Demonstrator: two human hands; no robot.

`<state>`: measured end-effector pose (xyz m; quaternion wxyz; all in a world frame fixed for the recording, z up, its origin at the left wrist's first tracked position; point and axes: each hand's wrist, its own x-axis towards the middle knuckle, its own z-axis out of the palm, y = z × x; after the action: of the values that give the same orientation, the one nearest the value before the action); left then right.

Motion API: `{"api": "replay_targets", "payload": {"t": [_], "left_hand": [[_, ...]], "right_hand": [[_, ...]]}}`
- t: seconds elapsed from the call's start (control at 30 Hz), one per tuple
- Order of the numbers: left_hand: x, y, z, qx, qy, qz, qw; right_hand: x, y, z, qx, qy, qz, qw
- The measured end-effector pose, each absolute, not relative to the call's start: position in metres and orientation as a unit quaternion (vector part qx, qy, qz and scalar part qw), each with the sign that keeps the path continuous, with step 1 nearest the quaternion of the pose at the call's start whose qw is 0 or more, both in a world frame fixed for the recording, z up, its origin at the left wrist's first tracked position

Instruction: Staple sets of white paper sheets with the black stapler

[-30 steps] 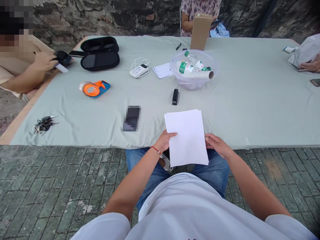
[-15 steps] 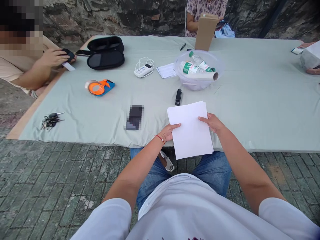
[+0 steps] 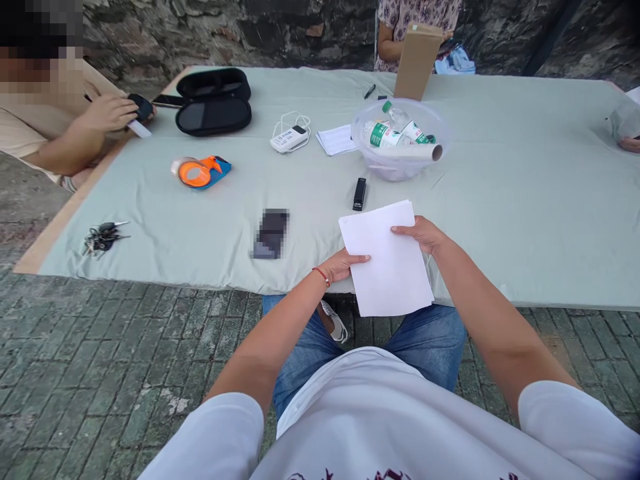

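In the head view, the left hand [image 3: 340, 265], with a thin red cord bracelet [image 3: 321, 277] on its wrist, pinches a thin stack of plain white rectangular paper sheets [image 3: 393, 277] by the left edge. Its thumb lies flat on the top sheet, the other fingers are mostly hidden underneath. The right hand [image 3: 423, 235] is clamped on the same stack higher up the right edge, its thumb also on top and its fingers partly under the paper. The sheets are tilted slightly, held at the near edge of the table, partly over the pale green tablecloth [image 3: 525, 200] and partly beyond it; a few edges at the top and right are out of line.

Beyond the stack's top edge lies a small black oblong stapler [image 3: 359, 194]. Farther back, a round translucent plastic basin [image 3: 393, 171] holds clear plastic bottles [image 3: 387, 133] with green-and-white labels, and a white roll with a brown hollow core [image 3: 413, 154] lies across its near side. At the far left, a black oval hard case [image 3: 213, 119] stands open; whether anything lies in its dark interior cannot be told.
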<state>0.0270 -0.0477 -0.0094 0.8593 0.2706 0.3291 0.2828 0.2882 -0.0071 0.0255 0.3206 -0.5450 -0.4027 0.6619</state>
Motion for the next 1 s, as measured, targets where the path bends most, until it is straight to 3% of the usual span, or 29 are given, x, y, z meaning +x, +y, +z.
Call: {"api": "replay_targets", "payload": {"t": [0.1, 0.2, 0.33, 0.47, 0.67, 0.87, 1.0], "left_hand": [[0.032, -0.048, -0.014, 0.247, 0.394, 0.315, 0.827], [0.037, -0.05, -0.016, 0.264, 0.441, 0.323, 0.795], [0.04, -0.052, -0.009, 0.304, 0.431, 0.326, 0.785], [0.037, -0.052, -0.006, 0.293, 0.443, 0.307, 0.79], [0.032, -0.053, -0.01, 0.277, 0.431, 0.307, 0.802], [0.021, -0.055, -0.01, 0.239, 0.393, 0.34, 0.82], [0.023, -0.052, -0.013, 0.206, 0.387, 0.373, 0.817]], "right_hand": [[0.293, 0.006, 0.021, -0.578, -0.456, 0.594, 0.324], [0.297, 0.019, 0.021, -0.629, -0.557, 0.426, 0.335], [0.298, 0.031, 0.04, -0.57, -0.716, 0.26, 0.308], [0.296, 0.034, 0.065, -0.518, -0.777, 0.304, 0.189], [0.287, 0.03, 0.073, -0.506, -0.76, 0.35, 0.208], [0.306, 0.0, 0.047, -0.604, -0.533, 0.397, 0.439], [0.308, -0.047, 0.019, -0.606, -0.41, 0.56, 0.389]]}}
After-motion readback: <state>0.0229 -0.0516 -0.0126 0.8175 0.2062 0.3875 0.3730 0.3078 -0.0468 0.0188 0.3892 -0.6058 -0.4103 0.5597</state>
